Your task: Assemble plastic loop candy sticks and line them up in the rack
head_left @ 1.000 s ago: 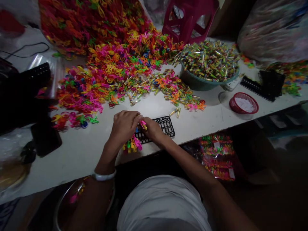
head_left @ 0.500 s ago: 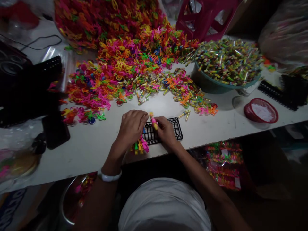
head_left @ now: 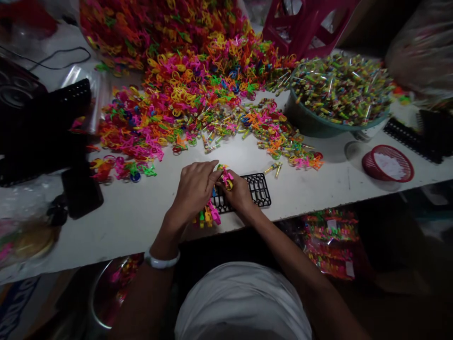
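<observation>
My right hand (head_left: pixel 239 192) pinches a small pink and yellow plastic toy piece (head_left: pixel 227 179) above a black slotted tray (head_left: pixel 261 190). Beside it, my left hand (head_left: pixel 194 186) is closed, its fingers together and thumb close to the same piece; whatever its fingertips hold is hidden. The tray lies flat, its left end partly covered by my hands. Bright pink, yellow and green plastic pieces (head_left: pixel 213 213) stick out below my left palm at that end. Two little clear tubes with yellow parts (head_left: pixel 278 170) lie just beyond the tray.
A large heap of colourful plastic pieces (head_left: pixel 191 89) spreads across the back. A green basin (head_left: pixel 318 123) full of small tubes stands at right, with a red basket (head_left: pixel 371 169) farther right. A dark phone (head_left: pixel 82 191) lies left. Stacked black trays (head_left: pixel 46 125) stand behind it.
My right hand has shifted slightly left, bringing the pink and yellow piece up against my left fingertips and turning it. My left hand has barely moved.
</observation>
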`<move>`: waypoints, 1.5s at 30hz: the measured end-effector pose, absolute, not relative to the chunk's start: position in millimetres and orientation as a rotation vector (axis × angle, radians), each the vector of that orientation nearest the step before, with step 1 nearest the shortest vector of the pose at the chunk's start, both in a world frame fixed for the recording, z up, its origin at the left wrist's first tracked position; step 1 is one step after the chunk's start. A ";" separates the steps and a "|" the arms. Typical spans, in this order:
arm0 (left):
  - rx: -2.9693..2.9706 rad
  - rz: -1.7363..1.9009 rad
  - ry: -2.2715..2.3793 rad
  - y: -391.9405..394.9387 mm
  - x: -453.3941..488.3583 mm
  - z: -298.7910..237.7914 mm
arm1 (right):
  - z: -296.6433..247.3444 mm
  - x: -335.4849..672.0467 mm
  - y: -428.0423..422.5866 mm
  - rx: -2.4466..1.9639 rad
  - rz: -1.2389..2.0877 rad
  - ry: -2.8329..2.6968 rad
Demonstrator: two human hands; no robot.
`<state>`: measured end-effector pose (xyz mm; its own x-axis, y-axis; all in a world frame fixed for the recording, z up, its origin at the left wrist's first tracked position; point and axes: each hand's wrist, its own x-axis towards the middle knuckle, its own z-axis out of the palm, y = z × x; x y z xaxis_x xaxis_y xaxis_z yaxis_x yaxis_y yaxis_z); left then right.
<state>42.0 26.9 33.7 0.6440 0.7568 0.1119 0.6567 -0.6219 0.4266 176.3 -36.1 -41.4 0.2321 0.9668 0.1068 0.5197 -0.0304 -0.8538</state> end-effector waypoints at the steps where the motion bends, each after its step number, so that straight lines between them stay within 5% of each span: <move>1: 2.523 0.401 1.126 27.2 41.6 33.3 | -40.0 175.7 -36.3 -1.713 0.655 -1.486; 11: 2.584 0.220 1.186 33.0 47.3 37.8 | -32.7 186.3 -36.3 -1.811 0.597 -1.757; 18: 2.596 0.200 1.193 41.0 48.0 36.9 | -30.8 334.8 -81.1 -2.368 -0.157 -1.007; 35: 2.573 0.154 1.261 38.9 51.3 39.9 | 6.2 401.3 -53.8 -2.459 0.082 -1.908; 45: 2.561 0.238 1.254 39.4 51.6 35.6 | 7.2 350.3 -92.5 -2.094 0.178 -1.386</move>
